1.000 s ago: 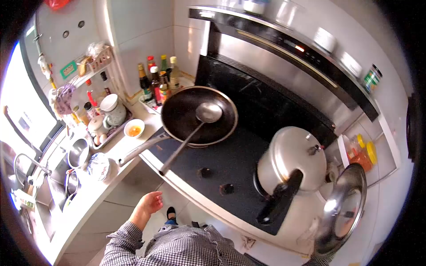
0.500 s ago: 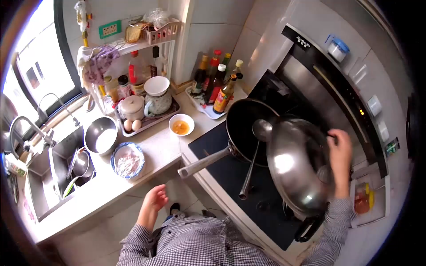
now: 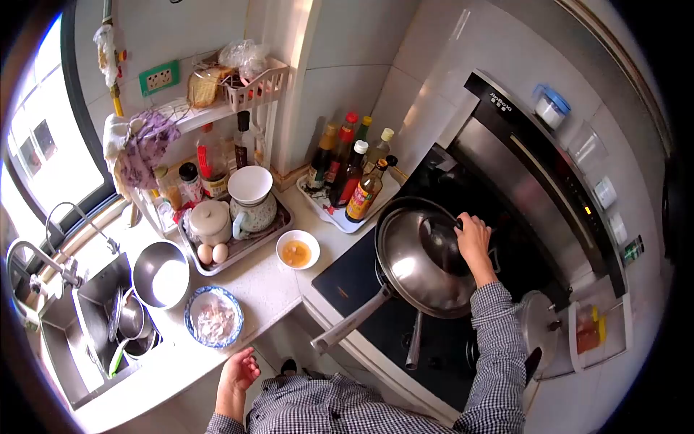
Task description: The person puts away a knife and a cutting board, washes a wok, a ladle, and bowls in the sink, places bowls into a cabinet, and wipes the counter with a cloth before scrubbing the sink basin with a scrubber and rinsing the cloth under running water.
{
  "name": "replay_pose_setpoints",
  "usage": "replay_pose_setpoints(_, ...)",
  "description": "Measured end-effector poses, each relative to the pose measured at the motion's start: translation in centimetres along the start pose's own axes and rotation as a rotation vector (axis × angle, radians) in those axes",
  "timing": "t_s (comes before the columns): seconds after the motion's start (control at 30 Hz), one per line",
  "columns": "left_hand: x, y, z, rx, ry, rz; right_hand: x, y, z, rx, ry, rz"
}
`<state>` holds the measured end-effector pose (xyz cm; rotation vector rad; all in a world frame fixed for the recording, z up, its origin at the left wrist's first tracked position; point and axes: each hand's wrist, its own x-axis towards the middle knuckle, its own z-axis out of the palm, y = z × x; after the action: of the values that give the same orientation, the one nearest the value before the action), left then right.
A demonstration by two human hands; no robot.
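Two hands showed: my right hand [image 3: 475, 242] gripped the handle of a domed steel lid [image 3: 423, 264] at four o'clock; my left hand [image 3: 238, 370], at seven, held nothing, fingers loosely curled. The lid covered most of the wok [image 3: 390, 212]; a dark crescent at its eleven was uncovered, and I had not let go. From the lid, sauce bottles [image 3: 350, 177] crowded eleven, a pressure cooker [image 3: 538, 318] four; bare cooktop [image 3: 448, 362] opened at six, its edge at seven.
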<state>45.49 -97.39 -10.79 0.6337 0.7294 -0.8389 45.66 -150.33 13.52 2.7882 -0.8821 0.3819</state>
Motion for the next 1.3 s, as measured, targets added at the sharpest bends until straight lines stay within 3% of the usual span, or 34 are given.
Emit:
replay_pose_setpoints(0.13, 1.2, 0.3, 0.0, 0.054, -0.03, -0.066, 1.4, -1.2, -2.6, 0.175, -0.32, 0.044)
replay_pose_setpoints(0.23, 1.2, 0.2, 0.1, 0.092, -0.053, -0.075, 3.2, -4.4, -3.3, 0.375, -0.108, -0.086)
replay_pose_setpoints(0.3, 1.1, 0.3, 0.2, 0.102, -0.051, -0.09, 6.1, -7.5, -1.5, 0.721, -0.107, -0.118)
replay_pose_setpoints(0.47, -1.1, 0.9, 2.0, 0.218, -0.101, 0.024, 14.2, -12.9, 10.9, 1.033, -0.109, 0.259)
replay_pose_setpoints(0.57, -2.4, 1.1, 2.1, 0.203, -0.052, 0.083, 15.4, -15.3, 14.4, 1.294, 0.098, 0.469)
replay_pose_setpoints(0.7, -4.0, 1.0, 1.9, 0.159, -0.016, 0.104, 15.4, -16.1, 13.6, 1.598, 0.104, 0.196)
replay_pose_setpoints(0.83, -4.8, 0.9, 2.2, 0.131, -0.024, 0.113, 15.2, -16.8, 14.3, 1.311, 0.313, 0.129)
replay_pose_setpoints(0.9, -4.9, 1.0, 2.4, 0.13, -0.043, 0.13, 12.8, -17.8, 10.5, 1.058, 0.249, 0.128)
replay_pose_setpoints(1.0, -4.8, 1.0, 2.0, 0.125, -0.039, 0.152, 12.0, -17.5, 9.8, 0.559, 0.321, -0.066)
replay_pose_setpoints(1.3, -5.5, 0.8, 0.2, 0.101, -0.03, 0.185, 12.7, -16.8, 11.8, 0.448, 0.515, -0.216)
